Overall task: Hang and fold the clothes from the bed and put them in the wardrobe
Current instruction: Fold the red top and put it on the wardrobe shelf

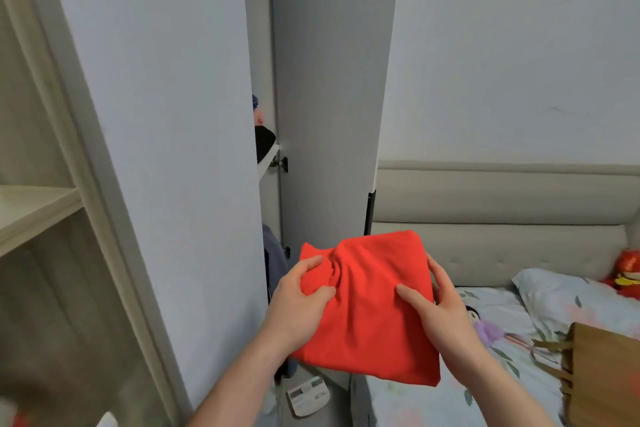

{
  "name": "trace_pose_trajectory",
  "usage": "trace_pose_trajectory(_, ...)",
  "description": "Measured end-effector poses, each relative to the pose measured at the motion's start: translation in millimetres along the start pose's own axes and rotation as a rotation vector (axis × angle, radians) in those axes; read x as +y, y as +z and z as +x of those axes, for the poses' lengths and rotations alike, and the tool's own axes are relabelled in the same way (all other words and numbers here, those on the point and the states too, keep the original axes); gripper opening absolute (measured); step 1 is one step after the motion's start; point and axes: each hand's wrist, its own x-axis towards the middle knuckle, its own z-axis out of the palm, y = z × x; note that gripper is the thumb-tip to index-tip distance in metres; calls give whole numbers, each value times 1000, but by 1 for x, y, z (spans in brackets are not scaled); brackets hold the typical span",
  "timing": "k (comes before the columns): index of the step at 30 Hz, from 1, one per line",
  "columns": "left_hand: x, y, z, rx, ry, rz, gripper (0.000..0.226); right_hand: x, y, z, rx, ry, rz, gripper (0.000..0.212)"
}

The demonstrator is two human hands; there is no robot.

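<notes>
A folded red garment [367, 319] is held in the air in front of the wardrobe. My left hand [299, 295] grips its left edge, thumb on top and the cloth bunched under the fingers. My right hand [440, 305] holds the right edge, thumb on top, fingers underneath. The grey wardrobe [166, 149] stands ahead with one door [329, 97] swung open. Through the narrow gap I see a shelf [268, 158] with dark and pink folded items and a blue garment [273, 253] hanging lower down. The bed [502, 340] is on the right.
A cream open shelf unit [38, 204] stands at the left. The bed carries a floral sheet, a pillow [561, 291], a red plush toy [625, 274], a doll [474, 315] and a brown paper bag [602, 374]. A bathroom scale [308, 395] lies on the floor below my hands.
</notes>
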Motion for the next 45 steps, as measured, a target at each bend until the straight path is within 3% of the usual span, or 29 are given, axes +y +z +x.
trace_pose_trajectory(20, 38, -11, 202, 267, -3, -7, 50, -34, 67, 247, -254, -74, 91, 72)
trace_pose_trajectory(32, 78, -22, 314, 455, 91, -147, 48, -100, 121, 362, -178, -201, 49, 57)
trace_pose_trajectory(45, 102, -40, 393, 770, 203, -219, 56, -177, 182, 473, -342, -423, -41, 42)
